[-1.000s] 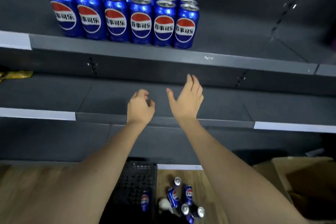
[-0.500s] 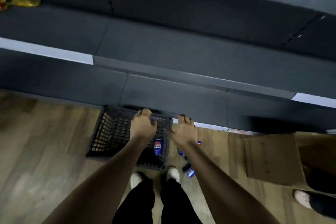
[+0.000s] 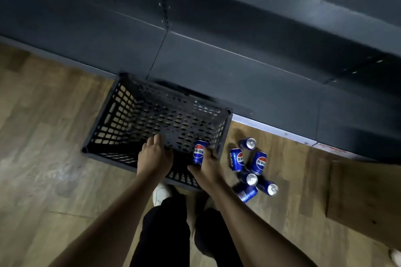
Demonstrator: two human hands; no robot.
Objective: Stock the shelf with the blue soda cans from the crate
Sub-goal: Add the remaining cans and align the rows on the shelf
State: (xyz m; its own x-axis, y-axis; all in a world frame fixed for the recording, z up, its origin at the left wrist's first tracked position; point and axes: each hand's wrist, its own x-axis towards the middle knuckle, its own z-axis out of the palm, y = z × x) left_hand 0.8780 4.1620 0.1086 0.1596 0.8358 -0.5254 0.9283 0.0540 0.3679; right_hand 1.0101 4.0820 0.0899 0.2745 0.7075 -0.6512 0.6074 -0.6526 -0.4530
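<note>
Looking down from the head camera, I log the following.

Item one: a black lattice crate (image 3: 138, 115) on the wood floor (image 3: 43, 158), pushed against the dark base of the shelf (image 3: 238, 76). I see one can (image 3: 199, 151) inside, upright near its right wall: blue, with a red, white and blue Pepsi roundel and four white Chinese characters across the band.

Item two: six more blue cans (image 3: 252, 167) in a loose heap on the floor just right of the crate. Two (image 3: 259, 162) show the same roundel and characters; three (image 3: 251, 179) show silver tops; one (image 3: 245, 193) lies on its side with pale lettering too blurred to read.

Item three: a brown cardboard box (image 3: 364, 201) at the right edge, beyond the heap.

Left hand (image 3: 154, 156): over the crate's near side, fingers loosely extended, grip wide, holding nothing.

Right hand (image 3: 209, 169): beside the can in the crate, thumb out to the left, fingers reaching up along the can's right side. I cannot tell whether the grip has closed on it.

Obstructions: both forearms, black trousers (image 3: 165, 234) and a white shoe (image 3: 160, 194) cover the crate's near edge.
</note>
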